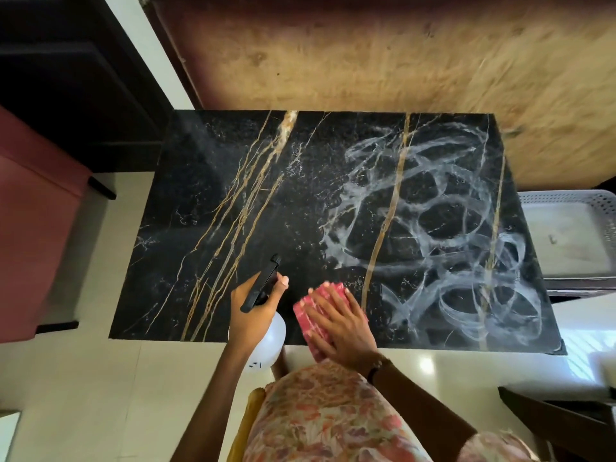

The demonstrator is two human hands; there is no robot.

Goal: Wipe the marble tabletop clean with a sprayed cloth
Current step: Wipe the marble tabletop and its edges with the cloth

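The black marble tabletop (233,181) with gold veins fills the middle of the view. Its right half carries white looping smear marks (443,228). My left hand (253,311) grips a spray bottle (271,338) with a white body and a black trigger head, its nozzle aimed over the table's left half. My right hand (343,325) lies flat, fingers spread, on a folded pink-and-white cloth (315,305) at the table's near edge.
A brown wall (366,55) runs along the table's far edge. A red chair (30,221) stands to the left, a white perforated basket (573,228) to the right. Pale floor tiles (100,395) lie in front, with dark furniture at the lower right.
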